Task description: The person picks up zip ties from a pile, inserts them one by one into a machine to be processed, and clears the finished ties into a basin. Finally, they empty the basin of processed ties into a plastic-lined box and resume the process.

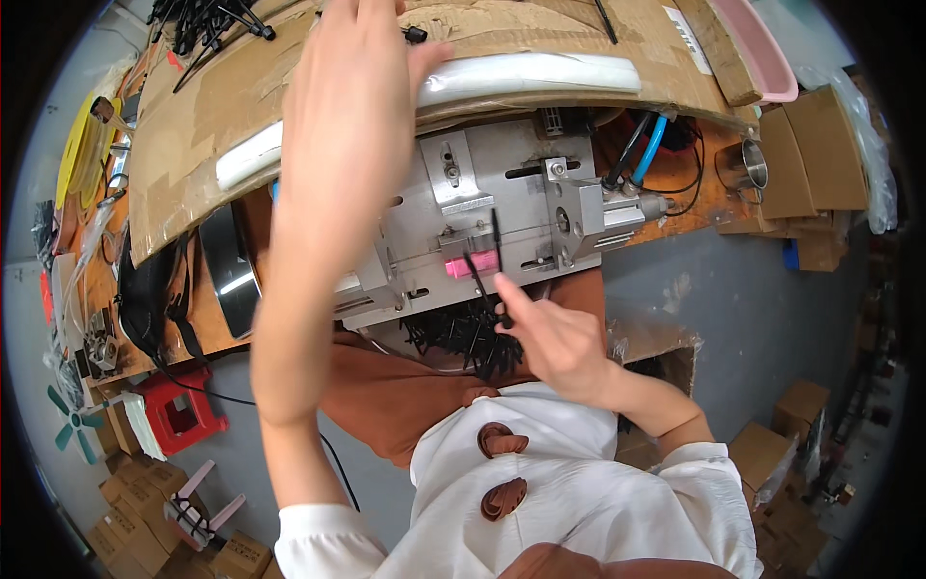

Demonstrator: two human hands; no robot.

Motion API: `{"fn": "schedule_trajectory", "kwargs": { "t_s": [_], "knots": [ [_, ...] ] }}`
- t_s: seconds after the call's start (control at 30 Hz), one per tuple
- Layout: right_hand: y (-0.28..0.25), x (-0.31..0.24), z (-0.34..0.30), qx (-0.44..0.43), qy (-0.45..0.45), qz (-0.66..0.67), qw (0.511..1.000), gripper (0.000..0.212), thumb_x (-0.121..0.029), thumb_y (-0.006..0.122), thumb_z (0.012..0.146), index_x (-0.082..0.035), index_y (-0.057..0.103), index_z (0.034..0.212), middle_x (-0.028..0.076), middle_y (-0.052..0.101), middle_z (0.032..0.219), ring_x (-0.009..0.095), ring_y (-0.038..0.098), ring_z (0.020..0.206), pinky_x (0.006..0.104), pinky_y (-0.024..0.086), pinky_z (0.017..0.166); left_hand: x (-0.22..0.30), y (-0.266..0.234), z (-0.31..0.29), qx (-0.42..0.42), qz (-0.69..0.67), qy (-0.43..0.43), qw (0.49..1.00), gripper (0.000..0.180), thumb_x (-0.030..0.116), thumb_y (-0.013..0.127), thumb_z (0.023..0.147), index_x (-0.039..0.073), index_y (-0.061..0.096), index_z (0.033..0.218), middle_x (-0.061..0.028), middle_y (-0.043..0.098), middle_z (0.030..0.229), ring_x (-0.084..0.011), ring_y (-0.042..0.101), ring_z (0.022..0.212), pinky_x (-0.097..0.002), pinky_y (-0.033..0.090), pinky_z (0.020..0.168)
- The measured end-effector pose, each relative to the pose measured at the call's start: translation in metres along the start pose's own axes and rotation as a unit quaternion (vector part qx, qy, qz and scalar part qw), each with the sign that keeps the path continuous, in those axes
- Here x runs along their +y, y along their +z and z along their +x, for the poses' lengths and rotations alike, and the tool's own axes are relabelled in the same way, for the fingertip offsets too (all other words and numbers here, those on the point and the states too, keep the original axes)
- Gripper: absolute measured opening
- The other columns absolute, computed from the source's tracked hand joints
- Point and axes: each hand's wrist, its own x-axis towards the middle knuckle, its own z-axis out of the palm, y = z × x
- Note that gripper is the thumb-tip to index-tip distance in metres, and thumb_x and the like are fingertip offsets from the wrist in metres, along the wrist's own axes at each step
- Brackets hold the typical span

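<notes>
My left hand (352,106) is stretched far forward over the cardboard, blurred, its thumb apart and its other fingertips partly cut off by the upper edge. Close to that thumb is a small black cylindrical end (415,35); I cannot tell whether the hand holds it. At the front of the metal fixture (511,203), my right hand (559,347) pinches a thin black rod-like part (497,236) between thumb and forefinger. Beside it, another thin black rod (474,270) crosses the pink block (461,264) on the fixture. A pile of black parts (473,343) lies below, partly behind the right hand.
Cardboard (207,125) with a white wrapped edge (540,75) spans the back. More black parts (207,24) lie on it at far left. Blue tubing (651,150) and a metal cup (743,166) are at right. A black phone-like slab (230,275) and red stool (183,410) are at left.
</notes>
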Motion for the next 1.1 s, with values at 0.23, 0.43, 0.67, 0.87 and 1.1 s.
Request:
{"fn": "schedule_trajectory", "kwargs": {
  "t_s": [0.23, 0.43, 0.67, 0.87, 1.1],
  "knots": [
    [0.017, 0.005, 0.005, -0.036, 0.027, 0.014, 0.999, 0.064, 0.0, 0.073, 0.069, 0.002, 0.052, 0.13, 0.005, 0.052, 0.062, 0.018, 0.053, 0.052, 0.0328, 0.043, 0.048, -0.016, -0.004, 0.016, -0.198, -0.054, -0.061, 0.977, 0.017, 0.012, 0.064, 0.085, 0.001, 0.06, 0.097, -0.0124, 0.058, 0.086, -0.0256, 0.055, 0.075, -0.0349, 0.045, 0.068],
    [-0.043, 0.017, 0.061, -0.043, -0.048, -0.043, 0.997, 0.048, -0.009, 0.076, 0.07, -0.001, 0.062, 0.115, 0.008, 0.067, 0.084, 0.018, 0.062, 0.063, 0.027, 0.049, 0.053, 0.052, -0.054, -0.093, -0.013, -0.048, -0.089, 0.995, 0.036, -0.01, 0.069, 0.068, 0.001, 0.063, 0.101, -0.0091, 0.059, 0.086, -0.0219, 0.055, 0.079, -0.0318, 0.046, 0.071],
    [-0.072, 0.086, 0.232, 0.121, 0.033, -0.277, 0.953, 0.023, -0.021, 0.066, 0.086, 0.0, 0.058, 0.089, 0.016, 0.065, 0.081, 0.03, 0.063, 0.077, 0.041, 0.05, 0.074, 0.105, -0.026, -0.174, -0.221, -0.071, -0.128, 0.964, 0.072, -0.007, 0.07, 0.069, -0.006, 0.042, 0.136, -0.0123, 0.053, 0.095, -0.0276, 0.049, 0.082, -0.0377, 0.043, 0.073],
    [-0.092, 0.074, 0.226, 0.197, -0.02, -0.232, 0.952, 0.018, -0.019, 0.065, 0.087, -0.001, 0.065, 0.089, 0.006, 0.061, 0.069, 0.011, 0.052, 0.061, 0.0259, 0.043, 0.057, 0.098, -0.018, -0.173, -0.24, -0.004, -0.095, 0.966, 0.07, -0.008, 0.057, 0.068, -0.01, 0.039, 0.135, -0.0114, 0.051, 0.096, -0.0217, 0.048, 0.079, -0.0296, 0.046, 0.073],
    [-0.146, 0.133, 0.173, 0.044, 0.052, -0.279, 0.958, 0.035, -0.013, 0.066, 0.084, -0.012, 0.06, 0.119, 0.005, 0.063, 0.086, 0.016, 0.052, 0.061, 0.0286, 0.047, 0.063, 0.094, -0.029, -0.157, -0.259, -0.076, -0.126, 0.954, 0.066, -0.009, 0.064, 0.073, -0.005, 0.043, 0.136, -0.0113, 0.052, 0.097, -0.0271, 0.049, 0.085, -0.0355, 0.045, 0.074]
  ]
}}
